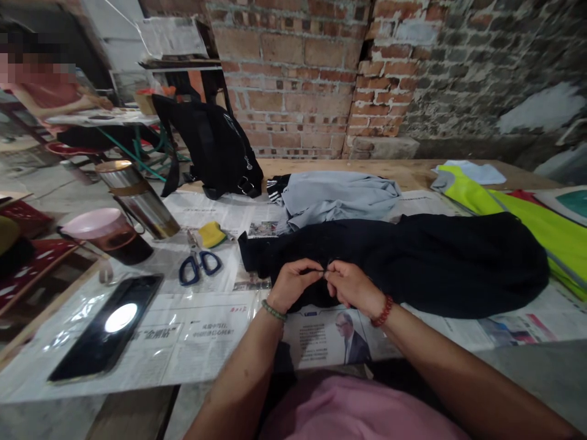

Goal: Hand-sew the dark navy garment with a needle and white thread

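A dark navy garment (440, 263) lies spread across the newspaper-covered table in front of me. My left hand (293, 282) is closed at the garment's near edge, thumb and forefinger pinched together. Right beside it, my right hand (351, 282) is closed too, its fingertips meeting those of the left. Whatever sits between the fingertips is dark and too small to make out against the cloth. To the left of the garment are blue-handled scissors (200, 267) and a small yellow item (212, 234).
At the left stand a steel tumbler (142, 205), a pink-topped cup (110, 235) and a phone (107, 327). Behind are a black bag (211, 143) and grey folded clothing (343, 192). A yellow safety vest (518, 214) lies right. Another person (50, 101) sits at a far table.
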Demonstrator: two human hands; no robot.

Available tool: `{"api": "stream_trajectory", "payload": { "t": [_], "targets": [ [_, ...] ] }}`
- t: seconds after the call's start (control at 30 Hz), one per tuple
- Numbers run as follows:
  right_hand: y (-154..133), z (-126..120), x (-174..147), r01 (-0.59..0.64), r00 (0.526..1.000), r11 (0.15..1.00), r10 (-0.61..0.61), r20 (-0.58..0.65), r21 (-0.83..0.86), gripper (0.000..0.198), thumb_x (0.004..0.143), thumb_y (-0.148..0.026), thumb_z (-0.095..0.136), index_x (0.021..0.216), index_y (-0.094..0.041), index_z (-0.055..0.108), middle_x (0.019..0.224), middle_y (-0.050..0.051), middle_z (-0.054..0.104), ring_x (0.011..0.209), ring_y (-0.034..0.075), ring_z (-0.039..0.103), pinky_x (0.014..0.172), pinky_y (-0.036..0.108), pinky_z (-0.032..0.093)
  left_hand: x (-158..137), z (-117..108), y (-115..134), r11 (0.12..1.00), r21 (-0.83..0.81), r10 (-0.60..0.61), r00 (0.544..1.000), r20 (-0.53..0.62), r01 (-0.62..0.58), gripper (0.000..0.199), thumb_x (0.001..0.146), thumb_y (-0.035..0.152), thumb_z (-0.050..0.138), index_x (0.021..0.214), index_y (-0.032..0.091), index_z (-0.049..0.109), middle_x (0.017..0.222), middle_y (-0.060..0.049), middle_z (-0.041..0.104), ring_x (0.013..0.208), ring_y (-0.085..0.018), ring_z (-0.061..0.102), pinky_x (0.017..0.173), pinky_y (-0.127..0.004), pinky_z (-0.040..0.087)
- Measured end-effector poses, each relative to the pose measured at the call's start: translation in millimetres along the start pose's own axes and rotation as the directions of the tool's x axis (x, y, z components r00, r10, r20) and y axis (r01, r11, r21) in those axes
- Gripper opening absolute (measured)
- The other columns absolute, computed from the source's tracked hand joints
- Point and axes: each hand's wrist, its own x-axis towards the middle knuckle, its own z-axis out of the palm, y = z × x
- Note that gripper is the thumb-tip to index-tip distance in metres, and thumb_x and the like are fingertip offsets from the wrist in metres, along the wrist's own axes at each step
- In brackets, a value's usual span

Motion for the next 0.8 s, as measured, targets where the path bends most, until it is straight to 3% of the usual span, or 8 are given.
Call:
{"api": "stream_trajectory", "payload": {
  "t": [0.1,0.23,0.33,0.4,0.47,0.57,0.67,0.8],
  "targets": [
    [-2,0,-3,0.027,1.000,0.998,-0.026,0.006,-0.065,0.003,0.078,-0.019,0.038,0.080,-0.019,0.041,0.051,-0.007,0.053,0.026,0.005,0.040,0.029,0.016,0.026,0,1,-2,0.998,0.036,0.045,0.999,0.011,-0.045,0.007,0.063,0.022,0.064,0.069,0.020,0.068,0.069,0.001,0.063,0.068,-0.014,0.054,0.067,-0.023,0.041],
    [-14,-20,-18,0.191,0.980,0.908,-0.199,0.016,-0.373,0.010,0.077,-0.022,0.045,0.084,-0.020,0.052,0.060,-0.002,0.058,0.038,0.008,0.050,0.042,0.019,0.036,0,2,-1,0.996,0.074,0.049,0.997,-0.052,-0.045,0.008,0.063,0.019,0.063,0.069,0.020,0.068,0.068,0.002,0.063,0.069,-0.014,0.055,0.068,-0.023,0.042],
    [-27,-44,-15,0.345,0.855,0.784,-0.490,-0.173,-0.516,0.013,0.075,-0.023,0.050,0.083,-0.022,0.059,0.072,0.003,0.062,0.064,0.014,0.057,0.061,0.025,0.041,1,2,-1,0.995,0.088,0.054,0.995,-0.087,-0.047,0.008,0.063,0.019,0.063,0.069,0.020,0.068,0.069,0.002,0.063,0.068,-0.014,0.055,0.067,-0.023,0.042],
    [-31,-55,-1,0.398,0.762,0.778,-0.576,-0.298,-0.487,0.015,0.074,-0.022,0.050,0.084,-0.022,0.061,0.085,0.003,0.062,0.079,0.017,0.057,0.072,0.027,0.041,1,2,-1,0.992,0.115,0.069,0.993,-0.094,-0.058,0.009,0.064,0.019,0.063,0.071,0.021,0.068,0.069,0.002,0.063,0.067,-0.013,0.055,0.065,-0.022,0.041],
    [-28,-59,18,0.353,0.827,0.870,-0.462,-0.321,-0.345,0.016,0.072,-0.021,0.052,0.084,-0.021,0.062,0.084,0.003,0.063,0.077,0.015,0.057,0.072,0.027,0.041,1,3,0,0.985,0.151,0.098,0.990,-0.103,-0.082,0.009,0.065,0.019,0.062,0.072,0.021,0.068,0.070,0.001,0.063,0.068,-0.014,0.054,0.066,-0.023,0.041],
    [-18,-54,37,0.164,0.978,0.985,-0.169,-0.123,-0.048,0.018,0.067,-0.021,0.057,0.084,-0.017,0.063,0.074,0.001,0.063,0.063,0.011,0.056,0.065,0.024,0.042,0,3,2,0.967,0.203,0.180,0.977,-0.115,-0.154,0.010,0.066,0.017,0.061,0.071,0.022,0.068,0.073,0.000,0.062,0.072,-0.015,0.055,0.070,-0.024,0.041],
    [-8,-46,41,0.077,0.994,0.986,-0.087,0.063,0.146,0.022,0.062,-0.023,0.064,0.082,-0.014,0.065,0.076,0.001,0.065,0.069,0.009,0.057,0.071,0.022,0.041,0,4,4,0.951,0.233,0.236,0.964,-0.125,-0.202,0.011,0.065,0.015,0.061,0.068,0.024,0.068,0.074,-0.001,0.061,0.075,-0.016,0.055,0.072,-0.025,0.041],
    [-4,-42,37,0.034,0.989,0.979,-0.062,0.136,0.201,0.025,0.057,-0.030,0.070,0.075,-0.013,0.068,0.072,0.002,0.066,0.071,0.011,0.058,0.076,0.025,0.041,0,6,5,0.940,0.255,0.262,0.960,-0.104,-0.229,0.013,0.065,0.014,0.060,0.068,0.024,0.067,0.074,-0.001,0.061,0.074,-0.016,0.055,0.072,-0.026,0.041]
  ]
}}
